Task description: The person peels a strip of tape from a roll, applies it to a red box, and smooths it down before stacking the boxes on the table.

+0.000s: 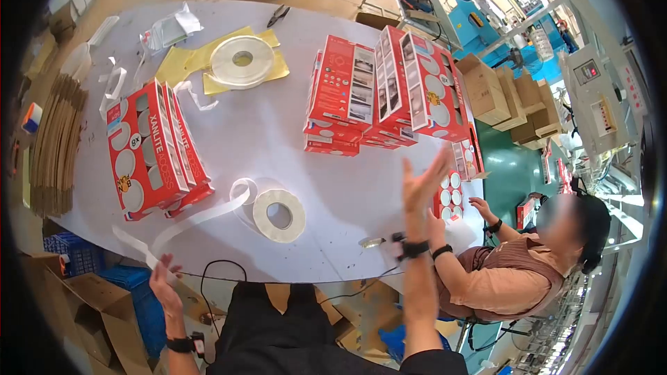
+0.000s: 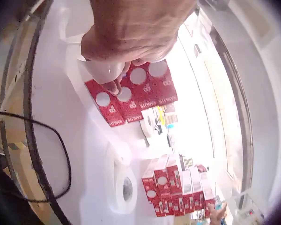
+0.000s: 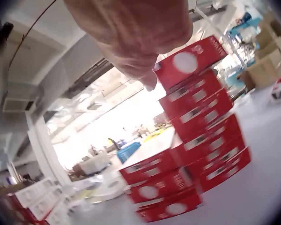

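My left hand [image 1: 165, 283] is at the table's front left edge, its fingers pinching the end of a white tape strip [image 1: 201, 221]. That strip runs back to a tape roll [image 1: 299, 217] lying flat on the table. In the left wrist view, white tape [image 2: 103, 70] lies against the curled fingers. A leaning pile of red XANLITE boxes [image 1: 142, 146] stands beyond this hand. Raised with its fingers extended, my right hand [image 1: 425, 184] holds nothing. It is in front of the stacked red boxes [image 1: 340, 83] and overlaps the top box [image 3: 192, 63] in the right wrist view.
Another tape roll [image 1: 240, 62] rests on yellow paper [image 1: 177, 62] at the back, near pliers [image 1: 278, 16]. Flat cardboard [image 1: 55, 146] is stacked at the left. A person [image 1: 511, 271] works at the right beside more red boxes [image 1: 448, 194]. A small cutter [image 1: 373, 242] lies near the front edge.
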The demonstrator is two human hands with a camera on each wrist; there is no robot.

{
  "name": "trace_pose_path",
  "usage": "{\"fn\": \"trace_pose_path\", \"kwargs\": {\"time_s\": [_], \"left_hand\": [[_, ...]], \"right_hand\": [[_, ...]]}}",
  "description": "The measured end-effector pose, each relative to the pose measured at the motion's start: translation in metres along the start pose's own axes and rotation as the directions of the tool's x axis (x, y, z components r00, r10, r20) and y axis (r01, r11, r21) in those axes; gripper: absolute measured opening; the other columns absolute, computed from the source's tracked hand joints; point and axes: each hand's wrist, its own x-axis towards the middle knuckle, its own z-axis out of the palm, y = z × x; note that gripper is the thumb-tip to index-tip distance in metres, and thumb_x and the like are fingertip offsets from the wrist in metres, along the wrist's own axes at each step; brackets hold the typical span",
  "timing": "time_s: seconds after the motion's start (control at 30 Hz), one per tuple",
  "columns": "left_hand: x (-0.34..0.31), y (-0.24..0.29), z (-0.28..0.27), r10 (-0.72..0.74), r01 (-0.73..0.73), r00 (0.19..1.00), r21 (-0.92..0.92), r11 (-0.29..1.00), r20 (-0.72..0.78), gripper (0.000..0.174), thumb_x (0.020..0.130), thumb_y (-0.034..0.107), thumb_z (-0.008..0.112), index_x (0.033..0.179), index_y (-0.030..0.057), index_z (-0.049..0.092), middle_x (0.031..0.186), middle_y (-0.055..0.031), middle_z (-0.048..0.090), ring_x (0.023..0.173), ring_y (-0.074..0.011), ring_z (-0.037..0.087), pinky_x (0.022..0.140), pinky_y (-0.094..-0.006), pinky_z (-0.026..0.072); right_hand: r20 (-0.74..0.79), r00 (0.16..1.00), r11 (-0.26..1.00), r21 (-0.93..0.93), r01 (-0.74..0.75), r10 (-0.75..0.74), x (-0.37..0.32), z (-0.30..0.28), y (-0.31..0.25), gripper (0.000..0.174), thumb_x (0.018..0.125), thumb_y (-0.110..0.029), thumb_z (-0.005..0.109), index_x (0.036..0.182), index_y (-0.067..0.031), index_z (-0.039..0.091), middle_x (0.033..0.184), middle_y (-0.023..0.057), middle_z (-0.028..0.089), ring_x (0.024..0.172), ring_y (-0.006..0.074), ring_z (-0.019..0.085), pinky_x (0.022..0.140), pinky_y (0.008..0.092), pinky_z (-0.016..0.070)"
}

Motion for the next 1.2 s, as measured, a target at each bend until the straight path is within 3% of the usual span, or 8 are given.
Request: {"fn": "trace_pose_path", "kwargs": {"time_s": [0.13,0.23,0.27,0.37,0.53,0.7,0.87,1.2], "left_hand": [[-0.068,0.014,0.079,0.059,-0.083,0.985,0.147,0.986,0.160,0.039,0.110,0.025,0.054,0.134,-0.0036,0.065,0.124,-0.0143,0.073,0.089,-0.0185,0.072,0.075,-0.0298,0.0558],[-0.109,0.028,0.143,0.174,-0.229,0.952,0.213,0.950,0.251,0.034,0.110,0.019,0.055,0.131,-0.0048,0.068,0.118,-0.0133,0.075,0.089,-0.0169,0.073,0.076,-0.0282,0.0567],[-0.122,0.031,0.163,0.203,-0.270,0.934,0.212,0.939,0.293,0.034,0.110,0.019,0.055,0.132,-0.0042,0.068,0.117,-0.0131,0.075,0.090,-0.0167,0.073,0.077,-0.0282,0.0568],[-0.161,0.044,0.212,0.274,-0.385,0.874,0.227,0.894,0.402,0.033,0.109,0.016,0.055,0.133,-0.0022,0.068,0.114,-0.0122,0.076,0.092,-0.0159,0.074,0.079,-0.0282,0.0574],[-0.213,0.079,0.275,0.404,-0.559,0.733,0.146,0.816,0.548,0.034,0.109,0.012,0.056,0.137,-0.0035,0.065,0.119,-0.0104,0.075,0.098,-0.0166,0.073,0.081,-0.0292,0.0567],[-0.228,0.107,0.312,0.499,-0.652,0.636,0.063,0.756,0.589,0.037,0.108,0.009,0.055,0.141,-0.0045,0.061,0.123,-0.0138,0.073,0.101,-0.0179,0.072,0.084,-0.0304,0.0576],[-0.205,0.109,0.335,0.483,-0.662,0.603,0.060,0.747,0.634,0.040,0.106,0.007,0.056,0.143,-0.0066,0.058,0.127,-0.0151,0.071,0.107,-0.0163,0.070,0.088,-0.0303,0.0570],[-0.151,0.076,0.321,0.207,-0.539,0.570,0.172,0.825,0.795,0.044,0.106,0.012,0.061,0.147,-0.0036,0.056,0.127,-0.0107,0.070,0.108,-0.0153,0.069,0.095,-0.0288,0.0526]], "right_hand": [[0.089,0.991,0.937,-0.328,0.120,-0.095,0.069,-0.013,0.084,0.094,0.078,-0.014,0.087,0.158,-0.0046,0.038,0.161,0.0166,0.042,0.149,0.0419,0.036,0.123,0.0557,0.0302],[0.107,0.955,0.819,-0.494,0.292,-0.277,0.084,0.044,0.182,0.087,0.087,-0.049,0.077,0.153,-0.0038,0.042,0.141,0.0291,0.056,0.146,0.0404,0.044,0.127,0.0566,0.0231],[0.114,0.951,0.886,-0.347,0.308,-0.286,0.084,0.046,0.197,0.085,0.082,-0.034,0.080,0.153,-0.0049,0.043,0.146,0.0237,0.053,0.147,0.0399,0.042,0.125,0.0548,0.0275],[0.020,0.939,0.939,0.042,0.342,-0.343,0.100,0.000,0.155,0.082,0.071,0.002,0.083,0.146,-0.0093,0.053,0.147,0.0129,0.056,0.143,0.0372,0.046,0.116,0.0478,0.0434],[-0.035,0.914,0.894,0.196,0.403,-0.404,0.114,-0.136,0.056,0.076,0.069,-0.002,0.085,0.140,-0.0108,0.061,0.134,0.0109,0.065,0.122,0.0353,0.060,0.103,0.0462,0.0521],[0.194,0.924,0.906,0.341,0.250,-0.329,0.080,-0.245,0.018,0.076,0.068,-0.007,0.089,0.139,-0.0074,0.064,0.125,0.0136,0.069,0.111,0.0352,0.066,0.093,0.0430,0.0561],[0.494,0.805,0.854,0.519,0.031,-0.329,0.035,-0.213,0.008,0.074,0.072,-0.012,0.090,0.141,-0.0065,0.063,0.125,0.0126,0.069,0.113,0.0329,0.068,0.092,0.0415,0.0576],[0.634,0.718,0.870,0.486,-0.082,-0.287,-0.030,-0.101,0.021,0.077,0.075,-0.008,0.087,0.146,-0.0124,0.059,0.132,0.0107,0.065,0.120,0.0321,0.063,0.100,0.0416,0.0556]]}}
